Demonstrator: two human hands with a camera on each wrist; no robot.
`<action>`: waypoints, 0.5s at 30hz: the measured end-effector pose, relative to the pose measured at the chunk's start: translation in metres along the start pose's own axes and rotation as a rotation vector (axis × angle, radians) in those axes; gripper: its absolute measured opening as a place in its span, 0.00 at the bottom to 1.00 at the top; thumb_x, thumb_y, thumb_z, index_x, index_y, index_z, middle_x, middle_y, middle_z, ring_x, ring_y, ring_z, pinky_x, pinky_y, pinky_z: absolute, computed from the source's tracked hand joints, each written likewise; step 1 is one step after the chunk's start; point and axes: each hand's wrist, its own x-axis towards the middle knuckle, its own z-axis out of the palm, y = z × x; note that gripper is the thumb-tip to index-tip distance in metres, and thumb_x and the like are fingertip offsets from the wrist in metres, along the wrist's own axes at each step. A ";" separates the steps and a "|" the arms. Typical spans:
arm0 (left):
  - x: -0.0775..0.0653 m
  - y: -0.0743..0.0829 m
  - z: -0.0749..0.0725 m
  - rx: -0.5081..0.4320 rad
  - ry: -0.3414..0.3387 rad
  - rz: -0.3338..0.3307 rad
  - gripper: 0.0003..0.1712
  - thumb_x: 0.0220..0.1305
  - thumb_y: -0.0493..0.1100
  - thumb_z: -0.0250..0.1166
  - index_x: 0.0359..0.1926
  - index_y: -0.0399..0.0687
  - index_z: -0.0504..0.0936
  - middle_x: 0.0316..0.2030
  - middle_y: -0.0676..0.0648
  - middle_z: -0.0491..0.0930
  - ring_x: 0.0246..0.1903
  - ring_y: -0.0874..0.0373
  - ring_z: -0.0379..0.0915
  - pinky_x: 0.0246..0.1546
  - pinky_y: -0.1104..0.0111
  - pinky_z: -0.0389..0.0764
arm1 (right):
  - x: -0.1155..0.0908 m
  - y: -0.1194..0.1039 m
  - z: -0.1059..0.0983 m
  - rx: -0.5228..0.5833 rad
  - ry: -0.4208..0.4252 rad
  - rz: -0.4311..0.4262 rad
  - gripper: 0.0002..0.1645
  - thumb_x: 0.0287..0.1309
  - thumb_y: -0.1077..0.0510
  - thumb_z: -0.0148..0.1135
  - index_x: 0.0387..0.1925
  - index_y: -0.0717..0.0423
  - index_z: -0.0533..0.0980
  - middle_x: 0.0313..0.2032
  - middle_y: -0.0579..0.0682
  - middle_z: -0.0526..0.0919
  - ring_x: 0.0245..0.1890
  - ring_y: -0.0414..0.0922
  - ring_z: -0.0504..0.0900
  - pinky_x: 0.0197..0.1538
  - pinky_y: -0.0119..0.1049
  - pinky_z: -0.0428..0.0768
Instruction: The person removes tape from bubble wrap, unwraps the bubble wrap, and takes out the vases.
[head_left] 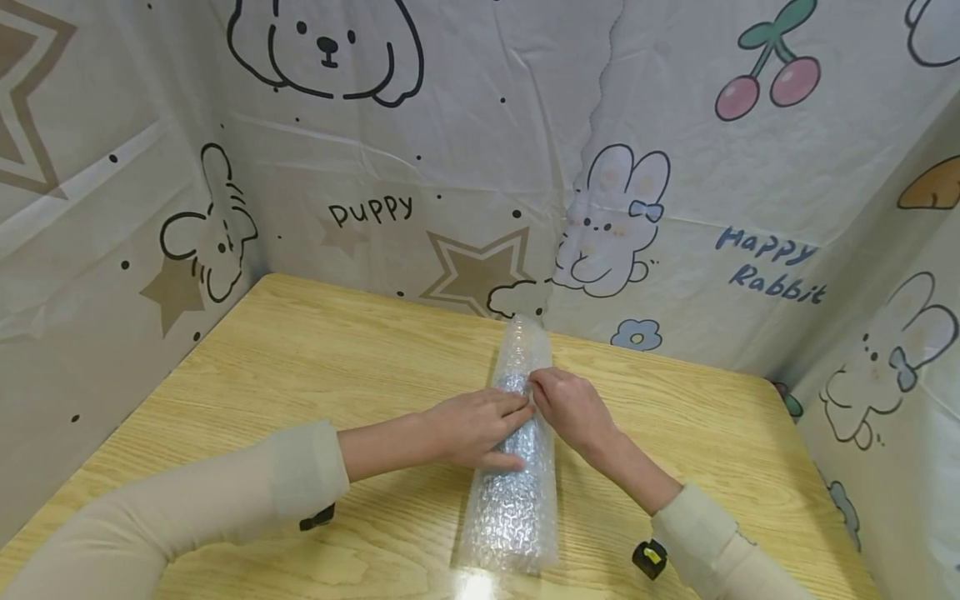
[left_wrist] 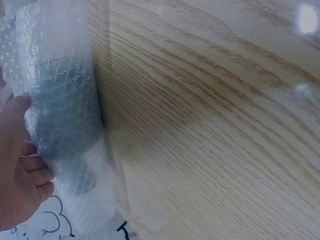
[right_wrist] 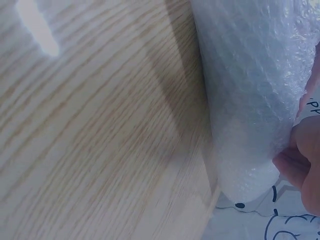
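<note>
A long roll of clear bubble wrap (head_left: pixel 513 508) lies lengthwise on the table, pointing away from me. Inside it a dark bluish thing (left_wrist: pixel 67 110) shows through the bubbles; its kind is blurred by the wrap. My left hand (head_left: pixel 480 425) rests across the middle of the roll, thumb spread toward me and fingers laid over the top. Farther along, my right hand (head_left: pixel 573 408) pinches the wrap's upper right side between thumb and curled fingers. In the right wrist view, the right hand's fingertips (right_wrist: pixel 287 162) press close against the roll near its far end.
The wood-grain table (head_left: pixel 300 367) is backed by a printed cloth (head_left: pixel 465 167) with cartoon animals, which also hangs at both sides. The roll's far end reaches close to the back edge. A dark wrist device (head_left: pixel 649 558) sits under the right cuff.
</note>
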 end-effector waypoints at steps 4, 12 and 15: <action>0.000 0.000 0.001 -0.004 0.002 -0.001 0.46 0.73 0.68 0.48 0.72 0.34 0.65 0.68 0.36 0.67 0.68 0.47 0.64 0.69 0.60 0.64 | 0.000 -0.001 -0.001 -0.010 0.014 0.028 0.04 0.59 0.70 0.64 0.37 0.63 0.82 0.32 0.53 0.86 0.29 0.47 0.85 0.30 0.39 0.84; 0.000 -0.001 0.002 -0.032 0.003 -0.009 0.45 0.73 0.68 0.49 0.72 0.34 0.64 0.68 0.36 0.68 0.68 0.46 0.64 0.69 0.59 0.64 | -0.001 0.001 -0.004 -0.027 0.016 0.053 0.03 0.59 0.69 0.66 0.35 0.62 0.82 0.30 0.53 0.85 0.24 0.43 0.81 0.27 0.36 0.82; 0.000 0.000 0.002 -0.031 0.005 -0.008 0.45 0.73 0.68 0.49 0.72 0.34 0.65 0.67 0.36 0.68 0.67 0.46 0.64 0.69 0.59 0.64 | -0.002 0.001 -0.004 -0.021 0.016 0.074 0.04 0.59 0.69 0.66 0.35 0.61 0.82 0.30 0.52 0.85 0.24 0.42 0.80 0.27 0.36 0.82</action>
